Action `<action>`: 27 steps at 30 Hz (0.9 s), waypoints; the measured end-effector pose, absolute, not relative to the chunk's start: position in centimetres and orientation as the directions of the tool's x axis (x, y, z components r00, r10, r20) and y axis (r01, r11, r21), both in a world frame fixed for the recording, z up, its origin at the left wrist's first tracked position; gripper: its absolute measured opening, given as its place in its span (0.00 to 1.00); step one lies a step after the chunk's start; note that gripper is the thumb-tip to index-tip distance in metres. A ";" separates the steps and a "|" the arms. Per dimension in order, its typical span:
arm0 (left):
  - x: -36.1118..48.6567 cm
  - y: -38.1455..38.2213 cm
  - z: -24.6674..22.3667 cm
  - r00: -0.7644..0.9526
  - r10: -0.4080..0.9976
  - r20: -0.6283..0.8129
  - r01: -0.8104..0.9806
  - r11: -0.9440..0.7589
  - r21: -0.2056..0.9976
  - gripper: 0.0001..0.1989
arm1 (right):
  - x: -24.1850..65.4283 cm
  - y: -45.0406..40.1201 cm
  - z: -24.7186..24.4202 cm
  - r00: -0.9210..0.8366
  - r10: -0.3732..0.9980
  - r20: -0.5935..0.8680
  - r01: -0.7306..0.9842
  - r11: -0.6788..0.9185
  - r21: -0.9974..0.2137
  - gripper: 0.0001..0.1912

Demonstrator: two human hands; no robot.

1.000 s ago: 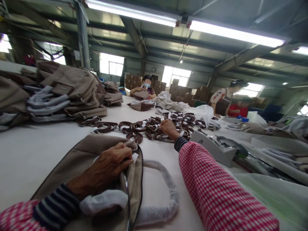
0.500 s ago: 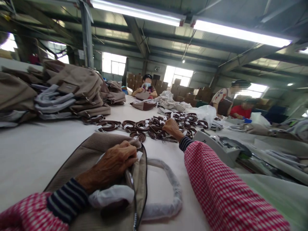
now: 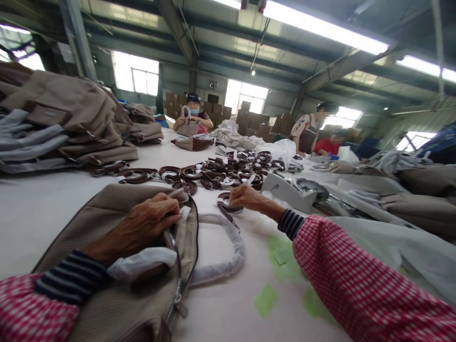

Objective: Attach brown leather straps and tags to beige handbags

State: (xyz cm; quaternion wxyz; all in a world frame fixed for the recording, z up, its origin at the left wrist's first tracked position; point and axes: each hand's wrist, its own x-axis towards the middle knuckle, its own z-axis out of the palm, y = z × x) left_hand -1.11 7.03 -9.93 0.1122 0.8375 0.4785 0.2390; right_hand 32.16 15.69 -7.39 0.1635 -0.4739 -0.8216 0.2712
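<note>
A taupe ribbed handbag [image 3: 103, 209] lies on the white table with its zipper open along the right edge. My left hand [image 3: 142, 228] is closed on the bag's upper edge, beside a small white tag [image 3: 184, 212]. One wrapped handle [image 3: 237, 251] loops out to the right of the bag; another crosses below my left wrist. Between the bag and the strap pile, my right hand [image 3: 249, 198] pinches a coiled dark brown shoulder strap [image 3: 224, 202]. The strap's metal clip end hangs down toward the table.
Behind my hands is a pile of coiled brown straps [image 3: 217, 173]. Stacked taupe bags [image 3: 78, 114] rise at the left. A white box [image 3: 288, 190] stands right of the pile, with green paper pieces [image 3: 266, 300] nearer me. Co-workers are at the far side.
My right hand has come out of the strap pile toward me, bringing one coiled strap with it. My left hand keeps its hold on the bag. The view has turned right.
</note>
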 end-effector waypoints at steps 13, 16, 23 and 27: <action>-2.7 8.2 -11.5 0.452 0.835 0.312 0.739 -0.547 0.394 0.23 | 39.5 14.5 -7.7 -0.570 0.813 -0.117 0.592 0.308 -0.745 0.16; -2.8 8.3 -11.7 0.452 0.834 0.315 0.733 -0.549 0.402 0.25 | 39.5 14.5 -7.8 -0.582 0.805 -0.120 0.582 0.309 -0.752 0.17; -2.8 8.2 -11.5 0.431 0.840 0.329 0.733 -0.539 0.415 0.24 | 37.0 13.9 -7.7 -0.604 0.792 -0.088 0.568 0.350 -0.745 0.14; -2.1 7.6 -10.6 0.415 0.869 0.268 0.768 -0.493 0.409 0.21 | 36.3 13.7 -7.0 -0.613 0.787 -0.077 0.624 0.422 -0.657 0.08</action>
